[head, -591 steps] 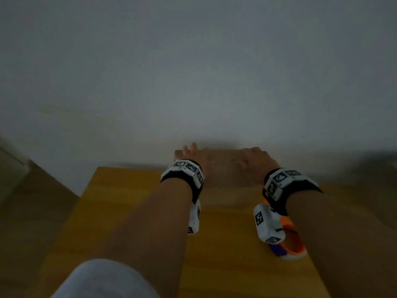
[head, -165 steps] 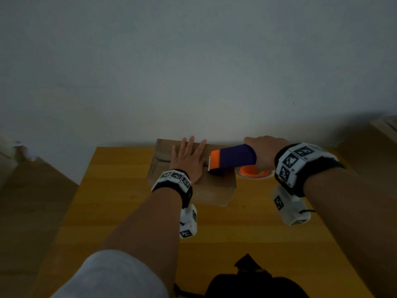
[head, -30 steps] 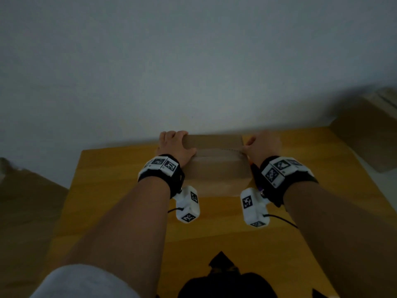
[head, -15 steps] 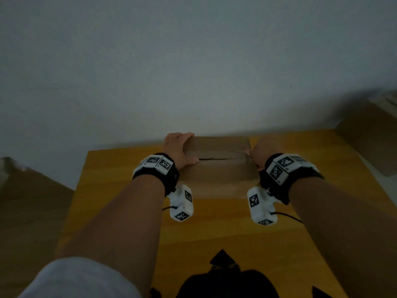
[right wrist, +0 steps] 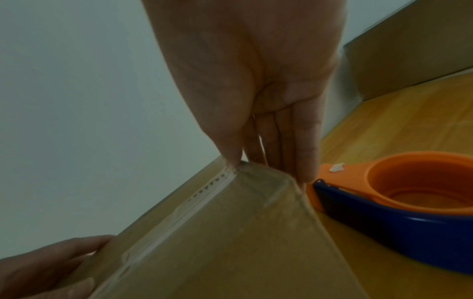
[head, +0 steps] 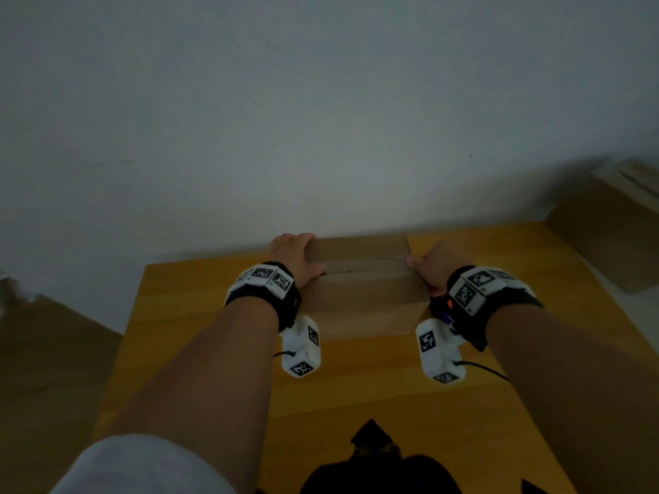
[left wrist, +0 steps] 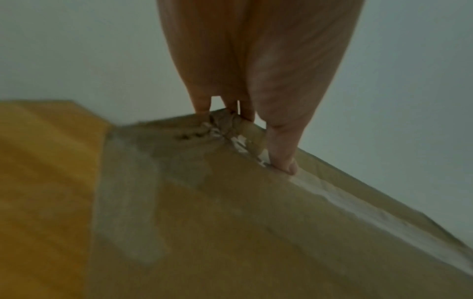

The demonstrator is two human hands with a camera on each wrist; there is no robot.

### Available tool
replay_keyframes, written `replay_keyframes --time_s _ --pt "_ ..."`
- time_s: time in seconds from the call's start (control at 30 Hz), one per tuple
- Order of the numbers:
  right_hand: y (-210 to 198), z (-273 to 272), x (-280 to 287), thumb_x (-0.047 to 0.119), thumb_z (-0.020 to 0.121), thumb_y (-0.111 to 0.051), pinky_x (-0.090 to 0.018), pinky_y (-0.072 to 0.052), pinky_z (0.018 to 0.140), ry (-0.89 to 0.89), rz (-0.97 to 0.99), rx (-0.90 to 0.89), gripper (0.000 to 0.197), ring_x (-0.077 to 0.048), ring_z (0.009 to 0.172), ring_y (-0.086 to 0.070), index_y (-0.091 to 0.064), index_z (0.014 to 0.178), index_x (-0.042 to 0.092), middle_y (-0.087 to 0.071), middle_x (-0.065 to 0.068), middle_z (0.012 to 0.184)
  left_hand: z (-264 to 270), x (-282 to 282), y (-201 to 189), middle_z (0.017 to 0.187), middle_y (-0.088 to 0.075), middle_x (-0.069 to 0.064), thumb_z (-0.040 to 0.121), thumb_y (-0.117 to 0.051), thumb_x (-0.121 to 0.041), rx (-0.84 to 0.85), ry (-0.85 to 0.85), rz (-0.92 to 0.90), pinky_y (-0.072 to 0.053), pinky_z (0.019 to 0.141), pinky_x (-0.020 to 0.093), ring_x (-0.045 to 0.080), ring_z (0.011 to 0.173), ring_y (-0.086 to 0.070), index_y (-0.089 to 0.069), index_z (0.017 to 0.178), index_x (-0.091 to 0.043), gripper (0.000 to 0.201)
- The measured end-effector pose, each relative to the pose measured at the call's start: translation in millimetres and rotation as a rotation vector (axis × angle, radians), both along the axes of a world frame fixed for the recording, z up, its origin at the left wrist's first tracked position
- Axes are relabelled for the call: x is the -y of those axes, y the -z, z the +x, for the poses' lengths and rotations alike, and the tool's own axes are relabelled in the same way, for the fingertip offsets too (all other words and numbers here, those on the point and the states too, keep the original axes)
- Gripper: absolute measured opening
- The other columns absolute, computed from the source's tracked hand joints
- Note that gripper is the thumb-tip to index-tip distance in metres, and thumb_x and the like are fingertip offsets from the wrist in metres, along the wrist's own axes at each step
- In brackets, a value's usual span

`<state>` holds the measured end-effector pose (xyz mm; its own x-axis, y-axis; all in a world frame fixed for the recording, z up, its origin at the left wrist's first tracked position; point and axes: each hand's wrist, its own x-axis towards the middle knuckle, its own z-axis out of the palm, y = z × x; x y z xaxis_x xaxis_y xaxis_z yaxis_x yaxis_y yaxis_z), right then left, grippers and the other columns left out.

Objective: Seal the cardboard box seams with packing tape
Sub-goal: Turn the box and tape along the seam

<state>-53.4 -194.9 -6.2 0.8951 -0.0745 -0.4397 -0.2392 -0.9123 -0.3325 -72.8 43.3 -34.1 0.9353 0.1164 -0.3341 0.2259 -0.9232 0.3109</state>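
A small cardboard box point(head: 360, 301) lies near the table's far edge, with a strip of packing tape point(head: 367, 266) along its top seam. My left hand point(head: 297, 260) grips the box's left end, fingers over the far corner, thumb on top by the tape. In the left wrist view the thumb point(left wrist: 282, 161) presses on the tape point(left wrist: 358, 204). My right hand point(head: 428, 270) is at the right end. Its thumb touches the seam's end and its straight fingers point(right wrist: 304, 161) lie flat against the end face. The orange and blue tape dispenser point(right wrist: 409, 194) lies on the table just right of the box.
The yellow wooden table point(head: 356, 386) ends at a pale wall right behind the box. A larger brown carton point(head: 613, 237) stands off the table's right corner. A dark object point(head: 374, 468) sits at the near edge. Brown floor or board point(head: 42, 351) lies to the left.
Over the last second both hands stay on the box's ends. The left thumb has slid further onto the top by the tape. Earlier, the right hand ran the dispenser across the box.
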Motion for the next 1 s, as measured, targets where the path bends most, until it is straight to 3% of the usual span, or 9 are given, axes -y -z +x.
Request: replay_keyframes --time_s 0.17,0.27,0.37,0.53,0.63,0.7,0.77,0.87,1.0 --pt "-7 -9 9 0.048 0.092 -0.051 -0.031 -0.045 0.052 0.039 0.049 -0.029 0.054 -0.023 0.05 -0.049 -0.05 0.056 0.008 -0.056 -0.013 0.058 -1 8 -21 0.14 -0.046 0.011 0.085 -0.064 -0.047 -0.05 0.025 0.083 -0.04 0.106 0.042 0.031 0.126 -0.047 -0.039 0.141 -0.017 0.068" --pt "-10 -15 13 0.048 0.094 -0.045 -0.028 -0.047 0.059 0.017 0.026 -0.102 0.055 -0.021 0.056 -0.051 -0.068 0.097 -0.001 -0.071 -0.023 0.099 -2 9 -27 0.139 -0.049 0.009 0.088 -0.064 -0.039 -0.028 0.043 0.088 -0.042 0.104 0.038 0.028 0.125 -0.049 -0.043 0.138 -0.014 0.06" --pt "-9 -19 16 0.038 0.097 -0.045 -0.025 -0.044 0.053 0.049 0.139 -0.174 0.05 -0.015 0.055 -0.049 -0.056 0.125 -0.002 -0.064 -0.013 0.083 -7 10 -31 0.133 -0.056 0.012 0.091 -0.06 -0.038 -0.143 0.053 0.14 -0.046 0.094 0.035 0.026 0.108 -0.056 -0.052 0.131 -0.009 0.05" --pt "-9 -25 14 0.04 0.096 -0.049 -0.044 -0.059 0.076 0.095 0.176 -0.198 0.044 -0.031 0.072 -0.07 -0.062 0.103 -0.002 -0.072 -0.018 0.084 -16 11 -32 0.104 -0.065 0.01 0.089 -0.059 -0.047 -0.265 0.007 0.167 -0.042 0.072 0.031 0.023 0.076 -0.055 -0.056 0.108 -0.008 0.044" --pt "-3 -20 14 0.02 0.092 -0.06 -0.026 -0.051 0.052 0.119 0.322 -0.129 0.037 -0.023 0.07 -0.065 -0.057 0.122 -0.001 -0.068 -0.02 0.106 -19 9 -31 0.123 -0.063 0.013 0.084 -0.06 -0.056 -0.326 -0.014 0.134 -0.046 0.078 0.033 0.028 0.1 -0.063 -0.059 0.121 -0.007 0.061" --pt "2 -18 14 0.013 0.087 -0.066 -0.027 -0.053 0.056 0.16 0.41 -0.112 0.057 -0.031 0.096 -0.066 -0.042 0.137 0.002 -0.058 -0.021 0.127 -19 6 -23 0.119 -0.067 0.011 0.064 -0.064 -0.075 -0.366 -0.051 0.092 -0.05 0.08 0.034 0.026 0.094 -0.065 -0.064 0.115 -0.011 0.082" --pt "3 -19 10 0.016 0.084 -0.07 -0.042 -0.059 0.074 0.131 0.397 -0.116 0.072 -0.037 0.103 -0.065 -0.03 0.143 0.008 -0.057 -0.022 0.128 -19 3 -13 0.11 -0.07 0.009 0.037 -0.068 -0.083 -0.421 -0.085 0.018 -0.053 0.084 0.04 0.026 0.09 -0.068 -0.066 0.109 -0.012 0.101" --pt "4 -22 5 0.015 0.088 -0.067 -0.048 -0.055 0.089 0.068 0.404 -0.131 0.085 -0.037 0.101 -0.066 -0.012 0.152 0.012 -0.06 -0.022 0.126 -35 19 -33 0.12 -0.064 0.01 0.067 -0.074 -0.062 -0.605 -0.11 -0.164 -0.051 0.09 0.041 0.03 0.111 -0.062 -0.057 0.127 -0.008 0.082" --pt "5 -22 4 0.01 0.089 -0.064 -0.04 -0.056 0.088 0.025 0.428 -0.097 0.062 -0.032 0.101 -0.066 -0.037 0.145 0.008 -0.065 -0.017 0.12 -45 33 -38 0.144 -0.047 0.016 0.085 -0.064 -0.047 -0.721 -0.13 -0.293 -0.043 0.105 0.047 0.034 0.128 -0.05 -0.042 0.142 -0.005 0.075"
